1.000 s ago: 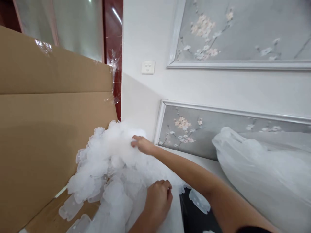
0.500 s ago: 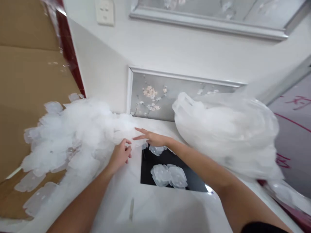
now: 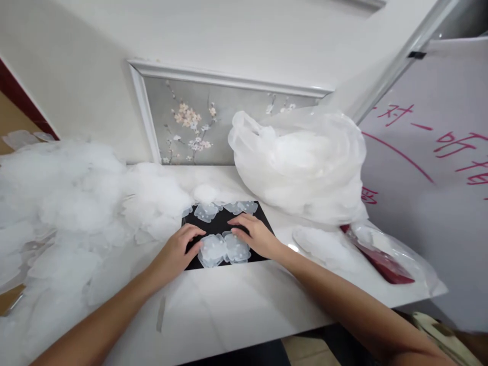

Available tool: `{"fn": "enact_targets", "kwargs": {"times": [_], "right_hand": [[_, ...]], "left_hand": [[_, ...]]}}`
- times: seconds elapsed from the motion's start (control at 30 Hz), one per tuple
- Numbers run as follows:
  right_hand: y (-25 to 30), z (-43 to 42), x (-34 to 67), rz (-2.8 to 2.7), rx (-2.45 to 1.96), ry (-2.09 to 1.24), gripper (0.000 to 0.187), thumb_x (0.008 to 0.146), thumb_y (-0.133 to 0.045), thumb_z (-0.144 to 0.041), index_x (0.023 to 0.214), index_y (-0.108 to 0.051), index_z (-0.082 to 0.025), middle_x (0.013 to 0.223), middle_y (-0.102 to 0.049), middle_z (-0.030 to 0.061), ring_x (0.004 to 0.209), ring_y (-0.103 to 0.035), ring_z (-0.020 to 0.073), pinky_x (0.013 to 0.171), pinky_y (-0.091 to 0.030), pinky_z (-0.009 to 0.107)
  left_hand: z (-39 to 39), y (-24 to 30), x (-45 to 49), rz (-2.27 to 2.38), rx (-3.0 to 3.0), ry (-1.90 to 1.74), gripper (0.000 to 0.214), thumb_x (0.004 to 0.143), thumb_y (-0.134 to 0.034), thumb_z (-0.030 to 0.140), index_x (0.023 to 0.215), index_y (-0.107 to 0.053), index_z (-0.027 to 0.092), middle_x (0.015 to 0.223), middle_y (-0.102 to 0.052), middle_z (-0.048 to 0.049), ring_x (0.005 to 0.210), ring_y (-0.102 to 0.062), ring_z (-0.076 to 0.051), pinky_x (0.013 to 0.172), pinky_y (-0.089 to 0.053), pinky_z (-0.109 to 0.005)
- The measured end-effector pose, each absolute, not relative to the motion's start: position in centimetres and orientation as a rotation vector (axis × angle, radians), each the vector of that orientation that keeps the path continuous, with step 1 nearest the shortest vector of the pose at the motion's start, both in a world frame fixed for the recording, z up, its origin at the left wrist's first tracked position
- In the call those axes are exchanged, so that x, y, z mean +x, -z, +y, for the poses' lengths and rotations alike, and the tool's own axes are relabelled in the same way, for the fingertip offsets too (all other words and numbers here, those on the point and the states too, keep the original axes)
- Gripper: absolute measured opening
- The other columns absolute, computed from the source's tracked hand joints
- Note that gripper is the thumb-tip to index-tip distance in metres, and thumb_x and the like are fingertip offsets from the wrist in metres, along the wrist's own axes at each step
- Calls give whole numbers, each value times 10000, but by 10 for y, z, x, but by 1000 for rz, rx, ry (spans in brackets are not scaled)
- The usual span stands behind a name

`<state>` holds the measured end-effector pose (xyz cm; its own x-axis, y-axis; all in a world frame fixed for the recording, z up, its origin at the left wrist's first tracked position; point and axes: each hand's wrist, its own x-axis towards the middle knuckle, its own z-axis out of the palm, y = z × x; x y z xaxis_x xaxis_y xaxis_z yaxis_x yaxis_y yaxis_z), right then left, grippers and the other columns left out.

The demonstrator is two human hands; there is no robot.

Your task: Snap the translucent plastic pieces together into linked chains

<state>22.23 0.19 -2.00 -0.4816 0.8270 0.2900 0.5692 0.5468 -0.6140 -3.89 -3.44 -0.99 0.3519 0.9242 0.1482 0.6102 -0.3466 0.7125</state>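
Black and flat, a mat [image 3: 216, 223] lies on our white worktop [image 3: 221, 300], and on its near half we see two small stacks of frosted plastic pieces [image 3: 212, 248] side by side, their edges meeting. We have our left hand [image 3: 176, 251] just left of these stacks, fingers curved and parted, gripping nothing; our right hand [image 3: 257, 235] is by the far right of the right-hand stack, thumb and fingers likewise apart and free. Whether any fingertip touches the plastic, we cannot tell. More frosted pieces [image 3: 206, 212] sit along the mat's far edge. To our left spreads a big loose heap [image 3: 76, 188] of whitish pieces, and to the right, beyond the mat, we find a bulging translucent bag [image 3: 301, 173] before a framed flower painting [image 3: 190, 122].
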Motion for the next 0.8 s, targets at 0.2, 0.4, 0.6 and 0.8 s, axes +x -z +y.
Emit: {"fn": "enact_targets", "kwargs": {"times": [0.2, 0.4, 0.6, 0.8], "right_hand": [[14, -6, 227, -2323, -1346, -877, 655, 608, -866, -313, 1203, -614, -201, 1058, -608, 86, 1016, -581, 262, 847, -499, 388], [-9, -6, 237, -2085, -1288, -1240, 311, 631, -821, -337, 747, -575, -187, 758, -569, 3, 753, -569, 194, 698, -456, 320], [-24, -7, 218, -1595, -908, -1436, 391, 637, -803, -448, 696, -520, -185, 1129, -610, 76, 991, -586, 211, 802, -459, 305], [-53, 33, 212, -1403, -941, -1348, 420, 634, -781, -456, 806, -490, -205, 707, -548, -31, 629, -545, 138, 592, -464, 267]], "left_hand": [[-23, -3, -5, 1515, 1848, -475, 633, 602, -738, 253, 1208, -564, 198, 1066, -620, -75, 942, -615, -256, 780, -509, -350], [-13, -25, -3, 1444, 1778, -379, 178, 621, -670, 298, 770, -629, 208, 752, -666, -1, 757, -636, -243, 663, -479, -309], [-12, -25, 13, 1434, 1642, -933, 339, 631, -693, 294, 942, -592, 204, 824, -682, -2, 779, -655, -221, 704, -512, -315], [-19, -10, 5, 1339, 1744, -1056, 457, 791, -622, 375, 1204, -472, 251, 1173, -654, -85, 1021, -684, -251, 879, -549, -405]]}}
